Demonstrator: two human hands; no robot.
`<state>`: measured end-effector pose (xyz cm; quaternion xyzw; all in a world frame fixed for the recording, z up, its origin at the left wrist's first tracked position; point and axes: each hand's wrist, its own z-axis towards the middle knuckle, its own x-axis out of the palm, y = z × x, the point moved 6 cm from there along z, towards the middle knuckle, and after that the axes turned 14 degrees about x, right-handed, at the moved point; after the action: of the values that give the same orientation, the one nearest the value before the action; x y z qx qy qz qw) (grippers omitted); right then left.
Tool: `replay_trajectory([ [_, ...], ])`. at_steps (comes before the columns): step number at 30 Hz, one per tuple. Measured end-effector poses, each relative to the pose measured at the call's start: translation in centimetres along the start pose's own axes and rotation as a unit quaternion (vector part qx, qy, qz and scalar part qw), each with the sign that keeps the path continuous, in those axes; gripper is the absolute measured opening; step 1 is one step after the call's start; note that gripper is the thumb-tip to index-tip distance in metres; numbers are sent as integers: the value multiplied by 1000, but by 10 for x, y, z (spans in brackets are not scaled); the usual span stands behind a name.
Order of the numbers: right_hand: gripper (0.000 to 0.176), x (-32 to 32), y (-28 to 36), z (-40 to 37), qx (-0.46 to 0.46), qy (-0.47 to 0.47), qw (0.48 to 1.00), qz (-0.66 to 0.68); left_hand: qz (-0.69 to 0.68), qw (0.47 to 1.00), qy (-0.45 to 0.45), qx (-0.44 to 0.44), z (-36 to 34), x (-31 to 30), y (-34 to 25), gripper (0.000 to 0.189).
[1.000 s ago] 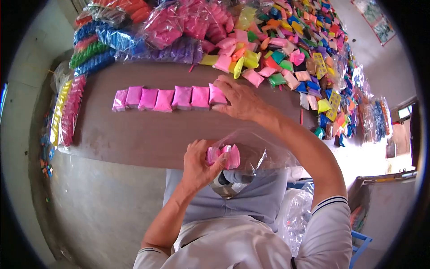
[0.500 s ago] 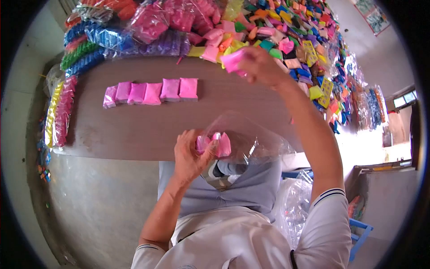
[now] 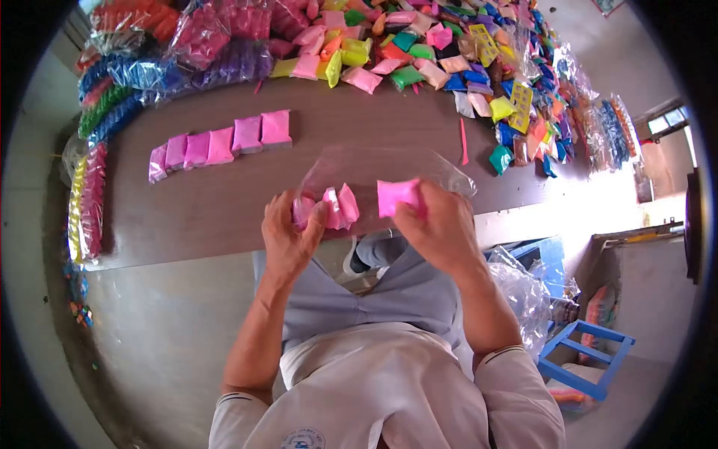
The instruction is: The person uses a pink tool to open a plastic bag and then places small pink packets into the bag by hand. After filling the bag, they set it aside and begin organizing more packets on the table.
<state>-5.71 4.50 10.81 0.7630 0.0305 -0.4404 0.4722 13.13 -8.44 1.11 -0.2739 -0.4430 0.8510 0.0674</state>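
My right hand (image 3: 446,228) pinches a pink packet (image 3: 395,198) between thumb and fingers, just above the table's near edge. To its left, my left hand (image 3: 290,233) is closed round several small pink packets (image 3: 344,208), which stand side by side. A clear plastic bag (image 3: 374,161) spreads from the left hand toward the right one. The packets in the left hand seem to be inside the bag, though the film is hard to make out. Farther off on the left lies a row of pink and purplish-pink packets (image 3: 220,145).
A large heap of mixed coloured packets (image 3: 419,52) covers the table's far right. Bundles of bagged blue packets (image 3: 149,73) are stacked at the far left. A thin pink strip (image 3: 464,142) lies on the brown table (image 3: 224,213). A blue frame (image 3: 587,359) stands at the lower right.
My right hand has come down from the coloured heap to the bag, bringing the pink packet with it. My left hand keeps its hold. The whole view has shifted somewhat.
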Motion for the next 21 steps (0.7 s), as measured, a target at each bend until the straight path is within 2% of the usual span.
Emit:
replay_trajectory([
  [2,27,20,4,9,-46,-70,976,-200,-15,1000,1,-12,2,0,1,32],
  [3,30,35,2,14,-10,22,974,-226,-7,1000,-7,4,4,-2,-5,32],
  [5,35,49,1,16,-43,33,979,-195,0,1000,-14,17,4,-1,-8,33],
  [6,43,54,3,16,-77,44,982,-165,-13,1000,-18,4,2,0,-3,33],
  [7,61,54,0,16,-69,71,986,-131,-26,999,-23,-9,0,1,2,33],
  [8,61,53,-4,15,-69,74,986,-131,-24,999,-23,-12,-2,1,4,33],
  [10,73,47,0,12,-161,79,983,-35,-56,998,-23,-27,-4,2,8,33],
  [11,73,42,-2,11,-160,81,983,-33,-55,998,-22,-29,-3,1,8,33],
  [13,78,42,-1,9,-138,191,972,-2,-74,997,-19,-33,-2,1,6,34],
  [21,76,46,1,16,-152,170,972,-53,-89,995,-23,-33,3,-1,-2,35],
])
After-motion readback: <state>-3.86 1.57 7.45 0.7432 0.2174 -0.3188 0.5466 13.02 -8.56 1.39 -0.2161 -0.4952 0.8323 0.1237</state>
